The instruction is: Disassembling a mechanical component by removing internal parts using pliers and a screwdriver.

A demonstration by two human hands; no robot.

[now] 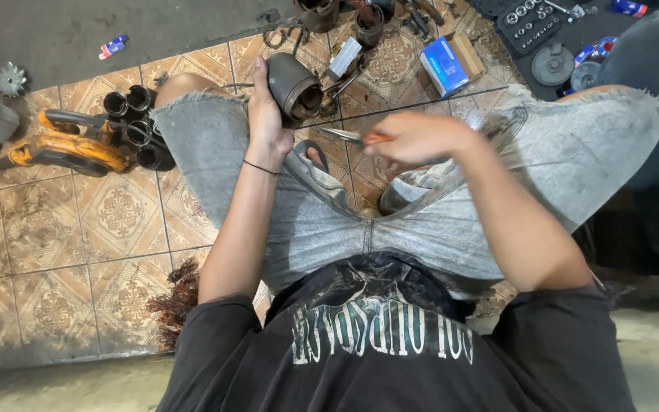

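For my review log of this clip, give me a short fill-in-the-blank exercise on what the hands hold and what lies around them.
1. The left hand grips a dark metal ____ housing, hollow at its end.
2. The right hand holds a thin metal tool whose tip points toward the ____ hand.
3. The orange power tool lies on the patterned ____ floor.
4. The small cardboard box near the knees is ____ in colour.

Missing words: cylindrical; left; tiled; blue
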